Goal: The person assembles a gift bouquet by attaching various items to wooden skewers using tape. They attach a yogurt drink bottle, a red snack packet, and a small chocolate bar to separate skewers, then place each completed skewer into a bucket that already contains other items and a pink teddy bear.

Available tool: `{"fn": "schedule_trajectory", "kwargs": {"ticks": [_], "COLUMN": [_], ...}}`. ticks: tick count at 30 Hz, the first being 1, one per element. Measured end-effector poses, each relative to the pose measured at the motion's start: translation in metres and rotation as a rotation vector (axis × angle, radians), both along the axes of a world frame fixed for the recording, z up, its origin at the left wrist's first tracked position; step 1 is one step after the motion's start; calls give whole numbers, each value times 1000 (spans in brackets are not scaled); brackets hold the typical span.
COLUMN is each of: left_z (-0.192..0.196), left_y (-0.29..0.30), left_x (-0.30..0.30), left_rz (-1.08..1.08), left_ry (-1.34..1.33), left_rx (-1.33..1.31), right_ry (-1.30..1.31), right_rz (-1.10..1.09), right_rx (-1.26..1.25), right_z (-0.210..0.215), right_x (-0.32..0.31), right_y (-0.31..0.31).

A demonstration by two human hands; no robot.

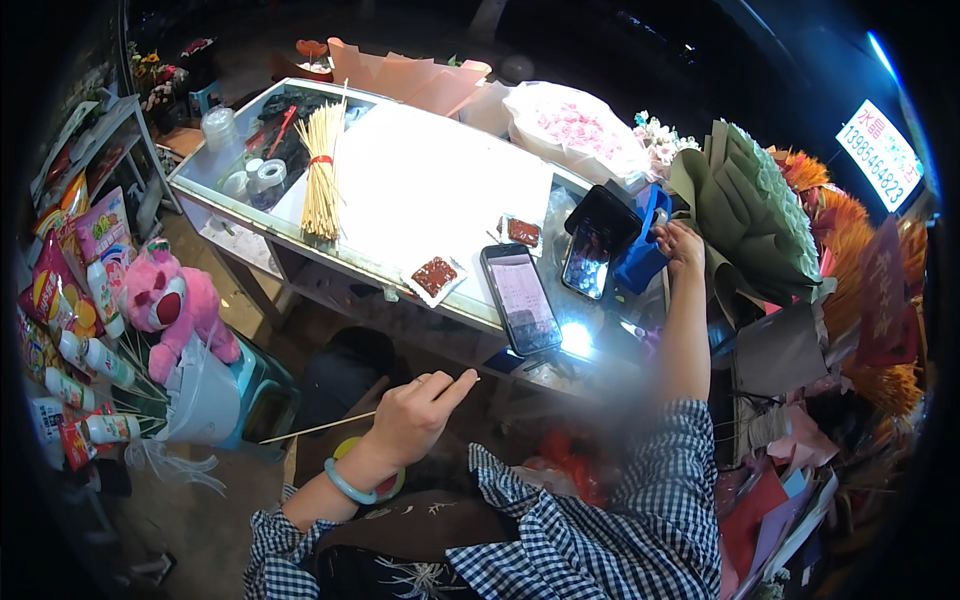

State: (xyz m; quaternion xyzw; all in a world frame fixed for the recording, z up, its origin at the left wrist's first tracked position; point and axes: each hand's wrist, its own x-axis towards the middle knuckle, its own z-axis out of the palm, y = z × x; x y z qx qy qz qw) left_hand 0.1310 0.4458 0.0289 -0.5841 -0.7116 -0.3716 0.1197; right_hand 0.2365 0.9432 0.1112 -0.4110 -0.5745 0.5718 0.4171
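My left hand, with a pale green bangle on its wrist, is closed round a thin bamboo skewer. The skewer slants down to the left, clear of the table. At the table's right end my right hand reaches to the rim of a blue basket; its fingers look spread, with the tips partly hidden. A red-banded bundle of bamboo skewers lies on the white tabletop. Two small packets with reddish-brown contents, a nearer packet and a farther packet, lie near the front edge.
A lit phone lies by the front edge, and another phone leans by the basket. Wrapped bouquets crowd the right side. At left, a pink plush toy sits in a white bucket beside snack packs on sticks.
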Motion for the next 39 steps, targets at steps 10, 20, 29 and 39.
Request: {"fn": "schedule_trajectory", "kwargs": {"ticks": [10,20,29,39], "left_z": [-4,3,3,3], "left_y": [11,8,20,19], "left_x": [-1,1,2,7], "left_rz": [-42,9,26,19], "left_ry": [-201,-126,-142,-82], "left_rx": [85,62,182,172], "right_ry": [129,-1166,-297,-232], "right_rz": [51,-3,701,768], "right_rx": [164,780,335,62], "right_z": [-18,-20,-23,-62], "right_x": [44,53,24,-5], "right_y": [-101,-94,-307,-340]}}
